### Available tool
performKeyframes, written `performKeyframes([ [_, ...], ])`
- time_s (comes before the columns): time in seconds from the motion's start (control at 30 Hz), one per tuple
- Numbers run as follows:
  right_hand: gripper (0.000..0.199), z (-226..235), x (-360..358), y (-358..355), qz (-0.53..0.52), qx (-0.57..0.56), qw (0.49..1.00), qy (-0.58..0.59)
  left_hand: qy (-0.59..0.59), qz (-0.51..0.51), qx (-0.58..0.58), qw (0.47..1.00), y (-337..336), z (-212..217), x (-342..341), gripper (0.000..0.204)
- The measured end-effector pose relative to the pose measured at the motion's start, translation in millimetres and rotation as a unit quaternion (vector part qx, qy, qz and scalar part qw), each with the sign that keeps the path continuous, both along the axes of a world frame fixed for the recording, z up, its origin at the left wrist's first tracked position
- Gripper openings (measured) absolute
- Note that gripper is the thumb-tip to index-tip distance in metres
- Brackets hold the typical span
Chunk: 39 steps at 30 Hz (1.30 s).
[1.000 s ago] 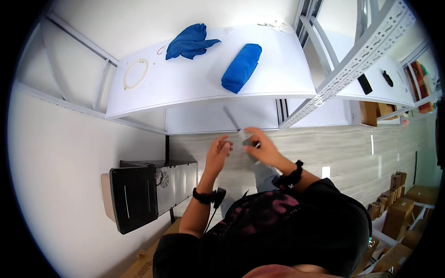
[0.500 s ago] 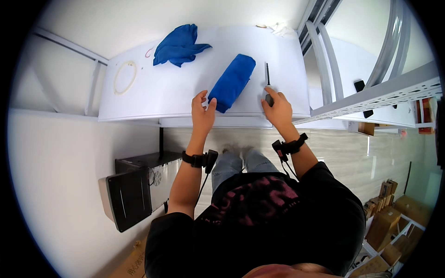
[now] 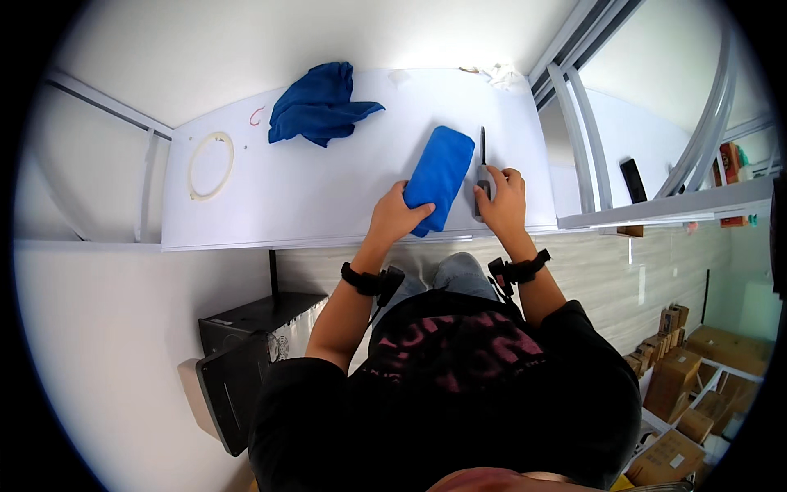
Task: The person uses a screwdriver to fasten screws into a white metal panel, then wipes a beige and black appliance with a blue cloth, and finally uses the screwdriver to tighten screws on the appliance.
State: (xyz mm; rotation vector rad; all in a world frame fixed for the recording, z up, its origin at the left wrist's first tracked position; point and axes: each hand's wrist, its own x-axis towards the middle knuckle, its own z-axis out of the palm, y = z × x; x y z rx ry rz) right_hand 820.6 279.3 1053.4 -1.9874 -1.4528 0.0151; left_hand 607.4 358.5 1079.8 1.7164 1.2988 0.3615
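Note:
My left hand (image 3: 398, 216) is closed around the near left end of a blue cloth bundle (image 3: 443, 172), thumb on top and fingers round the side. The bundle is long and block-shaped; whatever the cloth may cover is hidden. Beside it, my right hand (image 3: 502, 202) grips the grey handle of a screwdriver-like tool (image 3: 482, 176). Its thin dark shaft points away from me, and the tool is close to the table surface. Farther back on the left, a crumpled blue cloth (image 3: 316, 107) lies on the white table (image 3: 270, 197).
A cream-coloured ring (image 3: 193, 182) lies at the table's left end, near a small red wire loop (image 3: 255, 116). White crumpled material (image 3: 502, 75) sits at the back right. Metal frame bars (image 3: 584, 139) rise along the right edge. Below left stands a black box (image 3: 238, 324).
My left hand, earlier open beside the bundle, has taken hold of it. The bundle has shifted slightly right relative to the table. My right hand stays at the tool while the view has shifted.

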Motion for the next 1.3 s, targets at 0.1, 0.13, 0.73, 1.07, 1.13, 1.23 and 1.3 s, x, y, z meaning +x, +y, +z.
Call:
performKeyframes([
  [0.1, 0.043, 11, 16, -1, 0.039, 0.036, 0.999, -0.005, -0.017, -0.003, -0.073, 0.997, 3, -10, 4, 0.066],
  [0.13, 0.043, 19, 14, 0, 0.060, 0.028, 0.995, 0.069, -0.051, 0.015, -0.094, 0.994, 1, -17, 1, 0.063],
  [0.73, 0.102, 85, -213, -123, 0.629, -0.198, 0.583, 0.475, 0.046, 0.484, 0.370, 0.791, -322, 66, -85, 0.049],
  [1.07, 0.096, 97, -428, -303, 0.634, -0.290, 0.475, 0.537, -0.041, 0.529, 0.381, 0.757, -516, 53, -255, 0.052],
  [1.13, 0.090, 84, -474, -317, 0.610, -0.276, 0.523, 0.528, -0.058, 0.504, 0.369, 0.779, -541, 57, -305, 0.050],
  [1.23, 0.083, 99, -569, -336, 0.672, -0.093, 0.643, 0.356, -0.017, 0.472, 0.414, 0.778, -595, 59, -430, 0.037],
  [1.3, 0.082, 114, -605, -337, 0.644, 0.025, 0.747, 0.165, 0.071, 0.536, 0.460, 0.704, -623, 48, -492, 0.020],
])
